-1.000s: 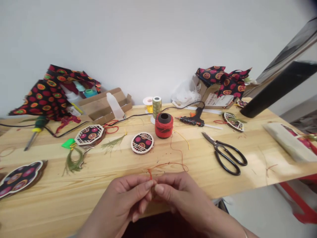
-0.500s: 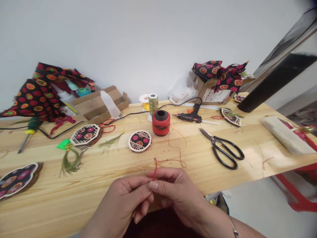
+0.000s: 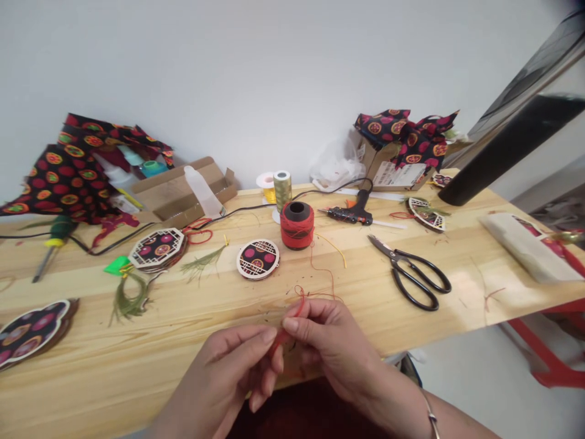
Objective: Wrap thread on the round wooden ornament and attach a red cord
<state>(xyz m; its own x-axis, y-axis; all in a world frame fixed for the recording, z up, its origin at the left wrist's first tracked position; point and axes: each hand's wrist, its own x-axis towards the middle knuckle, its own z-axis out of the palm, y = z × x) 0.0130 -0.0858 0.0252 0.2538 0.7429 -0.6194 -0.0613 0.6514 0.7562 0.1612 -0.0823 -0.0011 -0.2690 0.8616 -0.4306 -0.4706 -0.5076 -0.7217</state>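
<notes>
Our left hand [image 3: 233,363] and right hand [image 3: 336,344] have just parted slightly (each pinching red thread [image 3: 301,299]). We judge the strand is being drawn out.

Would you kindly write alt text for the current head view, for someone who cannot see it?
The left hand and right hand pinch red thread over a wooden table. Beyond them are a round patterned ornament and a red spool, with black-handled scissors to the right.

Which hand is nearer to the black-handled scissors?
The right hand. It pinches red thread just left of the scissors and closer to the wearer; the left hand is farther left, beyond the right.
</notes>
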